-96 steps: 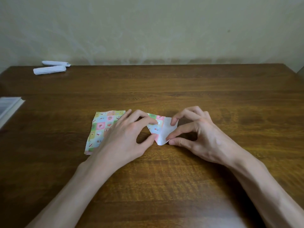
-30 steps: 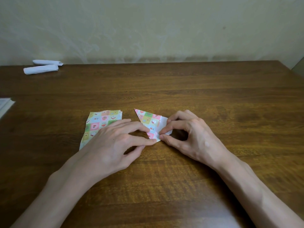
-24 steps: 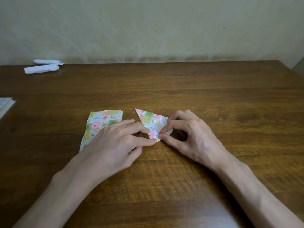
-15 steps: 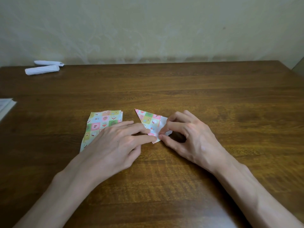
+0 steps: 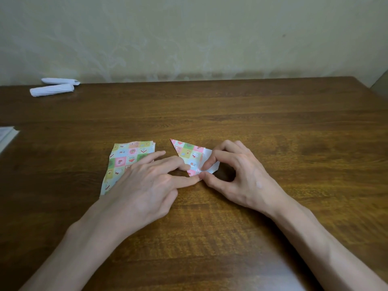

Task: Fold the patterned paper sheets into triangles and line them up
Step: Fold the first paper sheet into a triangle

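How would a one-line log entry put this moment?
step: creasing triangle | left hand: pressing folded sheet | right hand: pinching its corner | stack: partly under left hand

A pastel checkered paper triangle point(image 5: 187, 154), white flap showing, lies flat just right of the patterned paper stack point(image 5: 126, 159).
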`<action>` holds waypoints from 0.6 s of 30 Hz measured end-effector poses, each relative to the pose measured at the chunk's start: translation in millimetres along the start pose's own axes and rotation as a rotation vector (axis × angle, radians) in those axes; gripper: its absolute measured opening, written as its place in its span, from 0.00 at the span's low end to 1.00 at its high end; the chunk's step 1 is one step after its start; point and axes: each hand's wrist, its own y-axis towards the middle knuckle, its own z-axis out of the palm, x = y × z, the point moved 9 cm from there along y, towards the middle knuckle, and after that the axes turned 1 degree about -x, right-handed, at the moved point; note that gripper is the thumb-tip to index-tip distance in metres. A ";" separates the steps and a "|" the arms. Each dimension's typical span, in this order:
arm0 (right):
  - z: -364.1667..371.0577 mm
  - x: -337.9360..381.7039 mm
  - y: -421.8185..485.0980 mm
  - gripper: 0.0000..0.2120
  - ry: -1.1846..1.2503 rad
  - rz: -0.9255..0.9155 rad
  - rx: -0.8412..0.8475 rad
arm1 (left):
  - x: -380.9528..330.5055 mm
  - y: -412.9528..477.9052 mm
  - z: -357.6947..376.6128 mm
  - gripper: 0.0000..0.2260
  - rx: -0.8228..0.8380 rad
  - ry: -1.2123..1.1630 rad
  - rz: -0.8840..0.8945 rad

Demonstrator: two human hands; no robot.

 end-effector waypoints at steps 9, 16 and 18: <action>4.3 -3.9 2.5 0.11 0.038 0.082 0.051 | 2.3 -8.5 4.8 0.27 0.063 0.016 -0.007; 5.6 -3.8 3.7 0.15 0.002 0.110 0.071 | 4.6 -8.3 6.9 0.28 0.081 -0.026 -0.029; 5.9 -4.0 4.2 0.16 -0.004 0.112 0.077 | 6.0 -7.7 7.4 0.28 0.093 -0.038 -0.047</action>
